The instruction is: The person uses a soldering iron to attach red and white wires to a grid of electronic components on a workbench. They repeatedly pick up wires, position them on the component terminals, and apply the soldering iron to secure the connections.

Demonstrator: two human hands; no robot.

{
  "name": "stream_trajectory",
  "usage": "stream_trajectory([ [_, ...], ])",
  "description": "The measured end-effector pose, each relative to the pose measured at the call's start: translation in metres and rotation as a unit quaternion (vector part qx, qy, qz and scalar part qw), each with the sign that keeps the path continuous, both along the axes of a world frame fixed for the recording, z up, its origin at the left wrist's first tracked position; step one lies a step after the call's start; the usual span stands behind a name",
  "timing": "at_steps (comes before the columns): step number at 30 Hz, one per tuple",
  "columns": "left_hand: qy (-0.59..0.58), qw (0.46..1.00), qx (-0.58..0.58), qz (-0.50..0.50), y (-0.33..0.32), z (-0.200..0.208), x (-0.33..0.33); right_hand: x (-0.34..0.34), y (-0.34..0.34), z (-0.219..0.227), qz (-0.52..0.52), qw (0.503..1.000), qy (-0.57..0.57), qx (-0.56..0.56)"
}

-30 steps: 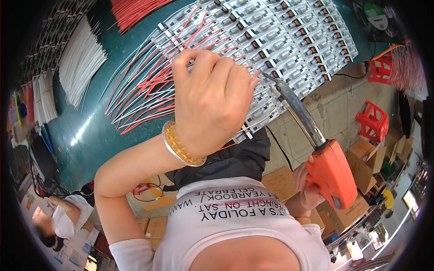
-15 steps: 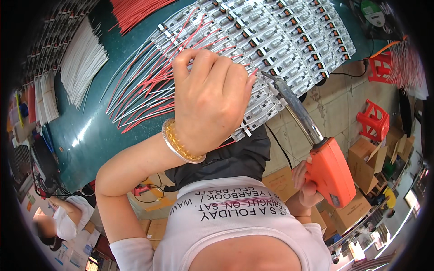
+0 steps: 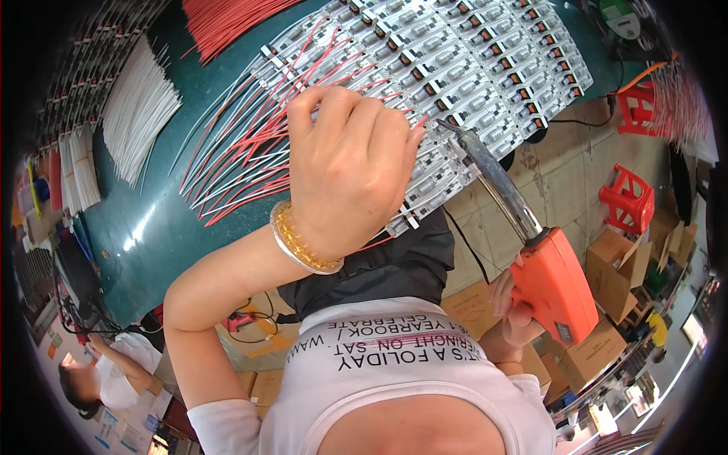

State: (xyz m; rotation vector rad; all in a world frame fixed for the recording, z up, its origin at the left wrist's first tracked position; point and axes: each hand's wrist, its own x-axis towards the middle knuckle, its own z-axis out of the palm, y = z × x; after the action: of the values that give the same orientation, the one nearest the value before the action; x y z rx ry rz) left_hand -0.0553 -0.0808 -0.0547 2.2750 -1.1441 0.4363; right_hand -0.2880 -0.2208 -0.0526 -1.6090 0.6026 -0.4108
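My left hand is closed above the near part of a dense array of small silver-grey modules. Between its fingertips it pinches a red wire, whose short end sticks out toward the right. In my right hand is an orange soldering gun with wire feed, gripped by its handle. The gun's dark barrel and tip reach up-left to the modules, close to the wire end; contact cannot be made out. Red and white wires fan out leftward from the modules, partly hidden beneath my left hand.
On the green table lie bundles of white wires and red wires. More modules fill the far left. Red stools and cardboard boxes stand on the floor at right. Another person sits at lower left.
My left hand has shifted very slightly left, still pinching the red wire. The soldering gun stays almost in place. The person at lower left has moved a little.
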Motion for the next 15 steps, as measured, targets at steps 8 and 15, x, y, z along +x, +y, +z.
stream_trajectory([
  [8,0.005,1.0,-0.001,-0.001,0.0,0.001,0.0,0.006,0.001,-0.002,-0.001,0.999,-0.038,0.029],
  [15,-0.026,0.997,-0.077,0.002,0.006,0.018,0.005,0.003,-0.003,0.01,0.007,0.999,-0.041,0.024],
])
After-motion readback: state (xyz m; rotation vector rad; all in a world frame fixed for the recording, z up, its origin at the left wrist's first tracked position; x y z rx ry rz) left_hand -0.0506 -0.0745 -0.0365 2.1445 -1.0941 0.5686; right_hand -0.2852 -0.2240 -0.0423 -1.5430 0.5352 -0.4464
